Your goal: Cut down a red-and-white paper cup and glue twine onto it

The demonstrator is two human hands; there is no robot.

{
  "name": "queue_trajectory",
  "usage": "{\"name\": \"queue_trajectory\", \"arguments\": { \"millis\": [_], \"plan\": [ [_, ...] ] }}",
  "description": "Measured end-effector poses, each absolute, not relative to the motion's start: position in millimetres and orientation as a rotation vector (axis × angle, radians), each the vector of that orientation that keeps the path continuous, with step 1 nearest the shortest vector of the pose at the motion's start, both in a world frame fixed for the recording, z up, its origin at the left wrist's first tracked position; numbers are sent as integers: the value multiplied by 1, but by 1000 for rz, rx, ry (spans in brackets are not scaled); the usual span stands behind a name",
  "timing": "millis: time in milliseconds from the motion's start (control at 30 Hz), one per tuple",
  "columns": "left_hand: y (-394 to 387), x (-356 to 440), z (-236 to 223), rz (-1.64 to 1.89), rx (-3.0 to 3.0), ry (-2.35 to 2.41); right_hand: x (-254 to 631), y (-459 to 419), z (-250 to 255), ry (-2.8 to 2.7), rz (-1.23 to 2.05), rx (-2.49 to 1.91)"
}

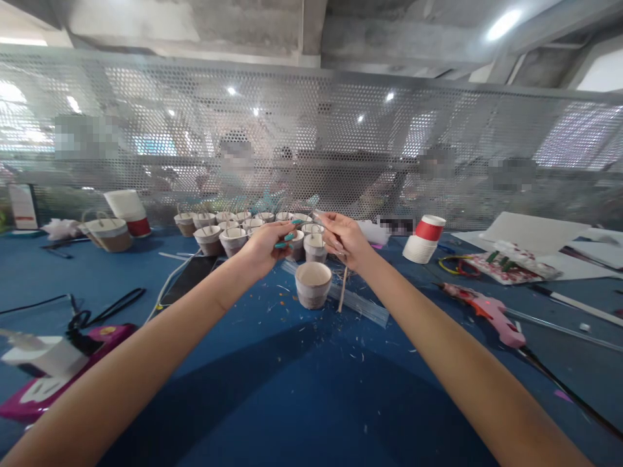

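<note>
Above a small whitish cup [313,288] that stands upright on the blue table, my two hands face each other a short way apart. My left hand [270,246], with teal nails, is closed in a pinch; what it holds is too small to make out. My right hand [344,239] is closed too, its thumb and finger pinched toward the left one. A thin tan cord [343,292] hangs from below the right hand toward the tabletop. Behind the hands stand several similar small buckets [233,240], some with thin tan handles.
A pink glue gun [496,314] lies at right, near stacked paper cups [424,240]. Clear glue sticks [363,306] lie behind the single cup. At left are a magenta power strip [104,344], a dark phone-like slab [189,280] and a larger handled bucket [109,235]. Perforated metal panel [311,143] stands behind.
</note>
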State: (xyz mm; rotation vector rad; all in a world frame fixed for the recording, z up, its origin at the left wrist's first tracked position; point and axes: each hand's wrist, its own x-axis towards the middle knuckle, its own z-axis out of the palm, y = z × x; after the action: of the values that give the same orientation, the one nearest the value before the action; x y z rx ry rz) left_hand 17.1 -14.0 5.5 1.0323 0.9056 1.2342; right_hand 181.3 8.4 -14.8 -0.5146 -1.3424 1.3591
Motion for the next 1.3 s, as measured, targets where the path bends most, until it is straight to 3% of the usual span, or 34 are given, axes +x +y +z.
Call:
{"name": "queue_trajectory", "arguments": {
  "millis": [1300],
  "plan": [
    [-17,32,-13,1336,785,743,164,5,-28,-1131,1309,-496]
  ]
}}
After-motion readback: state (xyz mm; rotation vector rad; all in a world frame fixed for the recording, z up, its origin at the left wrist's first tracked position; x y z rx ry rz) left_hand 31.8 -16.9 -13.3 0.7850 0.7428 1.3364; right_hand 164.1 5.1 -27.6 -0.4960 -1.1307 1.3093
